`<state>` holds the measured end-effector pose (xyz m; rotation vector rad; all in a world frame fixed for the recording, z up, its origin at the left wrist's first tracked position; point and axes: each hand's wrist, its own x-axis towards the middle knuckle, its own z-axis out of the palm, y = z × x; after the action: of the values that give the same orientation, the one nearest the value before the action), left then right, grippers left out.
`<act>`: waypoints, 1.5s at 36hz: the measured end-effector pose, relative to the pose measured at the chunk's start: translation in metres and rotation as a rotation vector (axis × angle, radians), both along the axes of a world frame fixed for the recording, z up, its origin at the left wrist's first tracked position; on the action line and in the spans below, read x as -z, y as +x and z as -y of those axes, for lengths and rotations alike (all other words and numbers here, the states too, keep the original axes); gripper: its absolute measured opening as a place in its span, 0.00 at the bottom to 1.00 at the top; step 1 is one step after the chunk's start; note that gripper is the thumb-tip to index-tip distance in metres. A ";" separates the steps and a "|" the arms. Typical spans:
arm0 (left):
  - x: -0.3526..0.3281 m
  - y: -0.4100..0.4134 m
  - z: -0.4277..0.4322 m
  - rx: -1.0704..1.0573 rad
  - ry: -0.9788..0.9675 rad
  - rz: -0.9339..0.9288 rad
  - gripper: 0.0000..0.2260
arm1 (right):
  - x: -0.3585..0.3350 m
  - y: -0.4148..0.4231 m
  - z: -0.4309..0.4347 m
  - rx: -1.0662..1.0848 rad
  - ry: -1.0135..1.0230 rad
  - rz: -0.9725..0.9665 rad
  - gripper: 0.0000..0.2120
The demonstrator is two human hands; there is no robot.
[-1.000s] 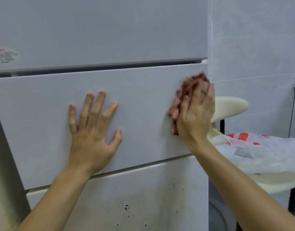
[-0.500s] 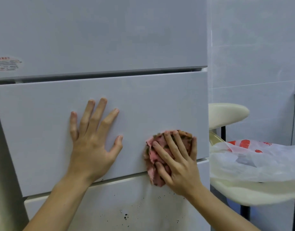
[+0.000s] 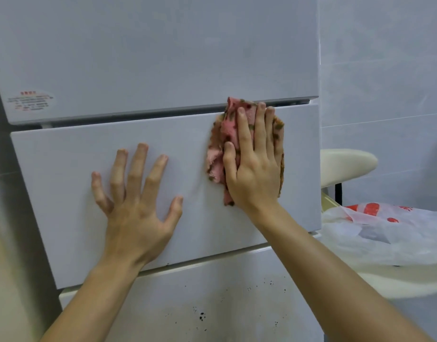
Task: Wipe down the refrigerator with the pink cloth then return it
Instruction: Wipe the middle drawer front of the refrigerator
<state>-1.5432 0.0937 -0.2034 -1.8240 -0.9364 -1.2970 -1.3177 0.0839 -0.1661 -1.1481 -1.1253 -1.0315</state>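
Observation:
A white refrigerator (image 3: 163, 58) fills the view, with a middle drawer front (image 3: 64, 183) below the upper door. The pink cloth (image 3: 218, 144), spotted with green and brown, lies flat against the upper right part of that drawer front, its top edge reaching the seam under the upper door. My right hand (image 3: 254, 166) presses the cloth to the panel with straight fingers pointing up. My left hand (image 3: 136, 201) rests flat on the middle of the drawer front, fingers spread, holding nothing.
The lowest panel (image 3: 187, 304) has dark specks. A label sticker (image 3: 30, 99) sits on the upper door's left. To the right stands a cream chair (image 3: 345, 164) with a white and red plastic bag (image 3: 385, 225) on its seat, before a tiled wall (image 3: 385, 70).
My right hand swept the cloth from the drawer's right edge down to its lower seam, then up to the top seam. The left hand stayed pressed in place.

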 end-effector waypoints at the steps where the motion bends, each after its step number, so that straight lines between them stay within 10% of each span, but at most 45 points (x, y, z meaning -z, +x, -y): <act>1: 0.000 -0.002 -0.001 0.005 -0.004 0.005 0.34 | 0.004 -0.003 0.000 0.001 0.003 -0.004 0.27; 13: 0.010 -0.008 0.001 0.058 -0.004 0.047 0.31 | 0.142 -0.003 0.013 -0.010 -0.142 0.436 0.25; 27: 0.013 -0.049 -0.010 -0.029 0.015 0.091 0.29 | -0.001 -0.069 -0.009 -0.064 0.041 -0.050 0.27; 43: 0.026 -0.073 -0.014 -0.064 -0.035 0.054 0.30 | 0.115 -0.065 0.007 -0.078 -0.173 0.404 0.24; 54: 0.025 -0.102 -0.017 -0.010 -0.076 -0.009 0.34 | 0.006 -0.120 -0.014 -0.001 0.020 -0.018 0.25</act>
<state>-1.6452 0.1105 -0.2282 -1.8789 -1.0009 -1.2613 -1.4374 0.0983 -0.1726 -1.1383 -1.0995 -1.0276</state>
